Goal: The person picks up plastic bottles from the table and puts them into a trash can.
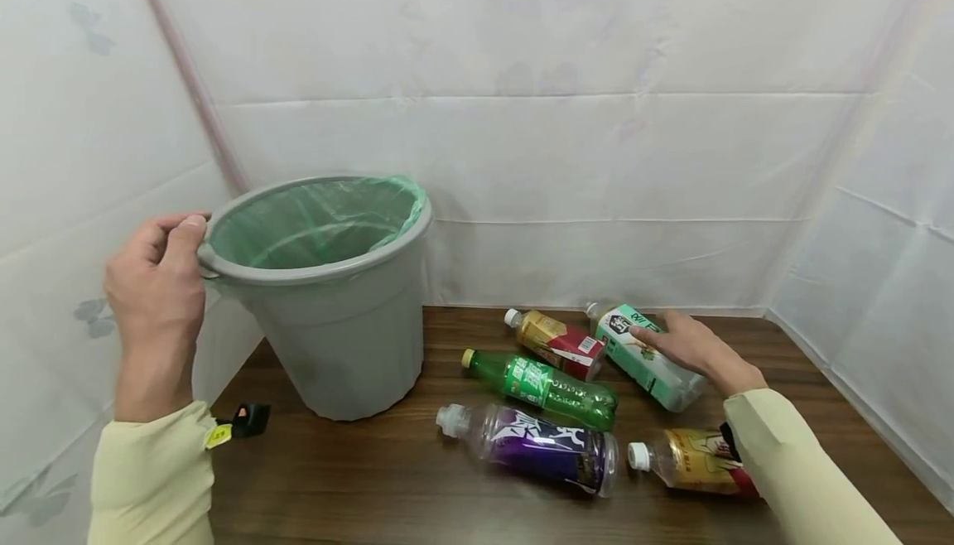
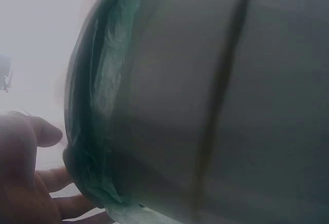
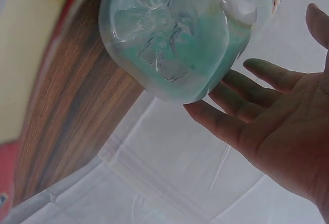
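Note:
On the left stands a grey trash can [image 1: 350,338], lined with a green plastic bag [image 1: 320,222]. My left hand [image 1: 155,296] grips the can's rim at its left side, thumb toward me; in the left wrist view, its fingers [image 2: 77,206] meet the lip. My right hand [image 1: 696,346] lies over a clear bottle with a mint-green label [image 1: 641,359] at the back right. In the right wrist view, the right fingers [image 3: 226,124] stretch out along the bottle's side, and the thumb stands apart from it. Both wrists wear dark straps.
Left of that bottle lie a red-and-yellow-labelled bottle [image 1: 559,342] and a green bottle [image 1: 544,388]. Nearer are a purple-labelled bottle [image 1: 537,446] and another yellow-labelled bottle [image 1: 693,460], partly under the right forearm. White sheeting [image 1: 551,156] encloses the wooden tabletop [image 1: 358,487].

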{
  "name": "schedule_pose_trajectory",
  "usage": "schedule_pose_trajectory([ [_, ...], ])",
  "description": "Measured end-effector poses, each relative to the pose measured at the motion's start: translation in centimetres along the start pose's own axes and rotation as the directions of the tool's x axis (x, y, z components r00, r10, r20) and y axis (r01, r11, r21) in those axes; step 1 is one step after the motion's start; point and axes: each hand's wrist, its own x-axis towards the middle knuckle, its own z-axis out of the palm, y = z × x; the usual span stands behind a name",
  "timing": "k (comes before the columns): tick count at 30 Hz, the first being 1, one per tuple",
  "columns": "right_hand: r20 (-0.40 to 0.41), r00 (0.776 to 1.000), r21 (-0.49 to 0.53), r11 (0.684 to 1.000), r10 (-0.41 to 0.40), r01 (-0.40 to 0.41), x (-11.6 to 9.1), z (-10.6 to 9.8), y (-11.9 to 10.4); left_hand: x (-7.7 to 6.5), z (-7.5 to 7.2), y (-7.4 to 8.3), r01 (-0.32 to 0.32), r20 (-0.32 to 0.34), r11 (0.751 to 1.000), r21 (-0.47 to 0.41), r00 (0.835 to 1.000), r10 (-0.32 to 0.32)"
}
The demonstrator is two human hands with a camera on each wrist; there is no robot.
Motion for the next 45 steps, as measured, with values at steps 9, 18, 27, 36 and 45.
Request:
schedule_pose_trajectory([
  [9, 0.010, 1.000, 0.011, 1.000, -0.009, 0.009, 0.3, 0.3, 0.4, 1.7, 0.6, -1.2, 0.012, 0.018, 1.000, -0.018, 1.000, -0.012],
  [18, 0.015, 1.000, 0.009, 1.000, -0.012, 0.012, 0.4, 0.2, 0.4, 2.8, 0.7, -1.9, 0.098, 0.098, 0.961, -0.259, 0.992, -0.075],
  [27, 0.010, 1.000, 0.021, 1.000, -0.012, 0.011, 0.4, 0.3, 0.4, 2.3, 1.1, -2.2, 0.008, 0.100, 0.938, -0.348, 0.995, 0.029],
  [36, 0.007, 1.000, 0.009, 1.000, -0.007, 0.007, 0.4, 0.5, 0.1, 1.7, 1.8, -2.5, -0.176, 0.092, 0.947, -0.270, 0.974, 0.207],
  [45, 0.008, 1.000, -0.002, 1.000, -0.017, 0.017, 0.6, 0.5, 0.1, 1.5, 2.1, -3.1, -0.216, 0.035, 0.962, -0.170, 0.974, 0.225],
])
